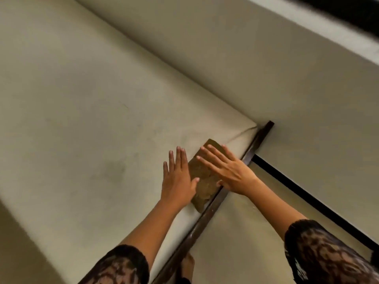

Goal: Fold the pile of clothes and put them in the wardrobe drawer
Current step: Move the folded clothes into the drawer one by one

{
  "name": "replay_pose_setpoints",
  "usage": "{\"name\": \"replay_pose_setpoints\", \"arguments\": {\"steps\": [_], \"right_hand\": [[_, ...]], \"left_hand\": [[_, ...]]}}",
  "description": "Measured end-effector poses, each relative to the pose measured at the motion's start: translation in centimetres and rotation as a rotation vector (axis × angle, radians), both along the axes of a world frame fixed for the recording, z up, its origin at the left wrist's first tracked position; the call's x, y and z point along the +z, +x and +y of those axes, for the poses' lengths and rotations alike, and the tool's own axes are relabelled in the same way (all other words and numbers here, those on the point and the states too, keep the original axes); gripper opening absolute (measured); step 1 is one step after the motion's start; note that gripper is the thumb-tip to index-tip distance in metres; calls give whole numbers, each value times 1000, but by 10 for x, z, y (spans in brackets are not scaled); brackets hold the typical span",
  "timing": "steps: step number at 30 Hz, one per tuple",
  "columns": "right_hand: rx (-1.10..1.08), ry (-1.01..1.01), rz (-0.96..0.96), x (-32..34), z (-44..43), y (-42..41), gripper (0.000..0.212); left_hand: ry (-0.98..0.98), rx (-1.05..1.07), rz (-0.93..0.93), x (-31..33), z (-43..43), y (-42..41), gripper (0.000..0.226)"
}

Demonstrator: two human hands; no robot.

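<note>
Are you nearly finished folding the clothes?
Done: one brown cloth lies folded small on the mattress, near its corner. In hand: the left hand at its edge and the right hand over it are spread flat, fingers straight, probably smoothing it. Left: it is not in a drawer yet. No drawer or other clothes show here.

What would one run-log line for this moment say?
left hand: open, flat beside brown folded cloth | right hand: open, fingers spread over cloth | cloth: at mattress edge, by dark frame
</note>
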State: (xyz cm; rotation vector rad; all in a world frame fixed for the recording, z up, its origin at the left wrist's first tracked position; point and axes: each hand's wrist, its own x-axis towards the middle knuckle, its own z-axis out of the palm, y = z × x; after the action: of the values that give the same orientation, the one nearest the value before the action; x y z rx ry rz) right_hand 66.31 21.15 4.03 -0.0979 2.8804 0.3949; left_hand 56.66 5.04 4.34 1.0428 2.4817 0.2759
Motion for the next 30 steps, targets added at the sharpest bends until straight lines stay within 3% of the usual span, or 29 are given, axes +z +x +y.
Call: {"name": "replay_pose_setpoints", "arguments": {"steps": [4,6,9,13,20,25,30], "right_hand": [[-13,-26,-60,-85,33,-30,146],[2,-16,-61,-94,38,-47,147],[40,-17,-221,-125,44,-79,146],[148,-10,-397,-159,38,-94,141],[149,-43,-404,-149,38,-85,97],[128,23,-70,-147,31,-48,70],[106,63,138,-125,15,-11,7]], "left_hand": [[-62,48,-49,-97,35,-3,94],[-70,46,-57,-118,44,-9,100],[-88,56,-67,-152,53,-12,107],[-96,134,-34,-180,54,-7,98],[-124,197,-58,-178,60,-8,75],[-123,46,6,-163,60,-15,57],[-76,-92,-6,-137,52,-6,39]]}}
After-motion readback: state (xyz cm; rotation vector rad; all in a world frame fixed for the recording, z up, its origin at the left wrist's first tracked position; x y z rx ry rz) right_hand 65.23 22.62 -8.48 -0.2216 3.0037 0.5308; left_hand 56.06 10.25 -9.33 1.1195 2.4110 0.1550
